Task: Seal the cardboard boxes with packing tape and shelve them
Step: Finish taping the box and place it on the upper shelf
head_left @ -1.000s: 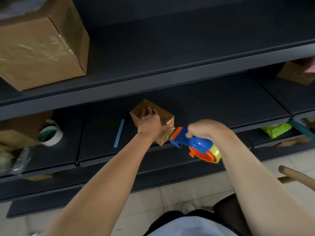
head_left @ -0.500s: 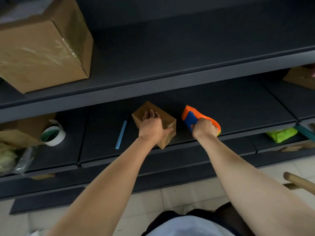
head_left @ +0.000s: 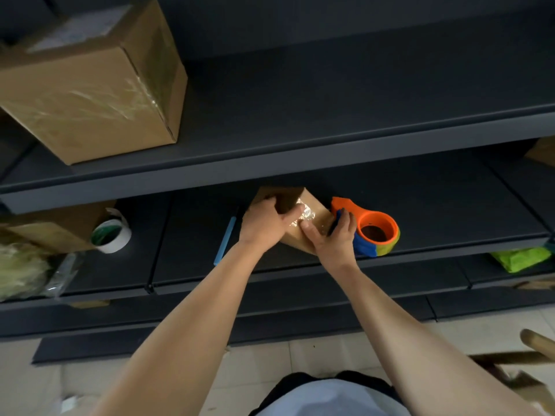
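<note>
Small cardboard box (head_left: 319,216) gripped at the middle shelf (head_left: 435,211)

Head view: grips the box with the left hand (head_left: 264,225), fingers curled over its dark upper face, thumb laid across the shiny taped face. With the right hand (head_left: 333,240), presses a thumb flat onto that tape; curls the remaining fingers at the box's right edge, against the blue handle of the tape dispenser (head_left: 387,223); round which of the two, cannot tell. Box closed, contents hidden, at the front of the middle shelf. On the upper shelf (head_left: 330,94), far left, a large taped box (head_left: 90,85), likewise closed
</note>
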`<state>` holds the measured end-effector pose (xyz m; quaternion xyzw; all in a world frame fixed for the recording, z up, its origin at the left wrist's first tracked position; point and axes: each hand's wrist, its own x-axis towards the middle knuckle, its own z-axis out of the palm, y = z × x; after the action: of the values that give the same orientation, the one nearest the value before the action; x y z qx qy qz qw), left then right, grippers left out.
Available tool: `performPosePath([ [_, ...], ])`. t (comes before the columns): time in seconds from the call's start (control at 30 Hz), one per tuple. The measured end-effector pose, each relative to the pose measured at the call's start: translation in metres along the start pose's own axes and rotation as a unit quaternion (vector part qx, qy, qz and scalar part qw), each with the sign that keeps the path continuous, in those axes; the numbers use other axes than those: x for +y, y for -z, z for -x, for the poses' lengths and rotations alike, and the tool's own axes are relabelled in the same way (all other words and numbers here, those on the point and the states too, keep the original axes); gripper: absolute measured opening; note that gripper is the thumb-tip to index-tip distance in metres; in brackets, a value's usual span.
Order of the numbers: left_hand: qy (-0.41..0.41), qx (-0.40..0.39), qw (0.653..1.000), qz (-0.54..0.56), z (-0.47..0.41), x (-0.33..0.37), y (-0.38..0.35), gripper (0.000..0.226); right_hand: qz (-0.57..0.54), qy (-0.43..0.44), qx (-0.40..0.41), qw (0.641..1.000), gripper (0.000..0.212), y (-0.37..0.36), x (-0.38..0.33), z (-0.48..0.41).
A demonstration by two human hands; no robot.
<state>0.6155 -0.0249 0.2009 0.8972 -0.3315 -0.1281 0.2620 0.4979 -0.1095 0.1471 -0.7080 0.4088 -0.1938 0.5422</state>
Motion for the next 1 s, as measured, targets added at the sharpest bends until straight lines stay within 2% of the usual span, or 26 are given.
performPosePath([
  [0.1,0.009,-0.009,0.997,0.080,0.000,-0.006,0.006,0.060,-0.052,-0.040,-0.021,0.998,0.106,-0.001,-0.005,-0.005],
  [0.17,0.008,-0.032,0.992,0.119,-0.001,-0.012,0.009,0.057,-0.097,-0.084,-0.058,0.990,0.080,-0.001,-0.009,-0.007],
  [0.27,0.010,-0.051,0.984,0.170,0.002,-0.022,0.011,0.048,-0.126,-0.089,-0.077,0.985,0.040,0.001,-0.012,-0.011],
  [0.4,0.017,-0.071,0.972,0.223,0.007,-0.033,0.010,0.050,-0.152,-0.090,-0.067,0.982,0.021,0.004,-0.015,-0.014],
  [0.47,0.020,-0.069,0.966,0.248,0.009,-0.038,0.006,0.051,-0.141,-0.072,-0.049,0.986,0.018,0.005,-0.019,-0.012],
  [0.57,0.052,-0.058,0.946,0.315,0.015,-0.048,-0.012,0.035,-0.096,-0.036,-0.023,0.994,0.015,-0.001,-0.022,-0.008],
  [0.77,0.100,0.005,0.918,0.384,0.019,-0.050,-0.021,0.026,-0.043,-0.017,0.019,0.999,0.025,-0.011,-0.022,0.009],
  [0.93,0.135,0.097,0.920,0.356,0.018,-0.039,-0.013,0.029,0.026,-0.022,0.055,0.998,0.037,-0.018,-0.031,0.019],
  [1.0,0.123,0.141,0.935,0.301,0.018,-0.032,-0.009,0.021,0.055,-0.037,0.049,0.997,0.037,-0.022,-0.038,0.023],
])
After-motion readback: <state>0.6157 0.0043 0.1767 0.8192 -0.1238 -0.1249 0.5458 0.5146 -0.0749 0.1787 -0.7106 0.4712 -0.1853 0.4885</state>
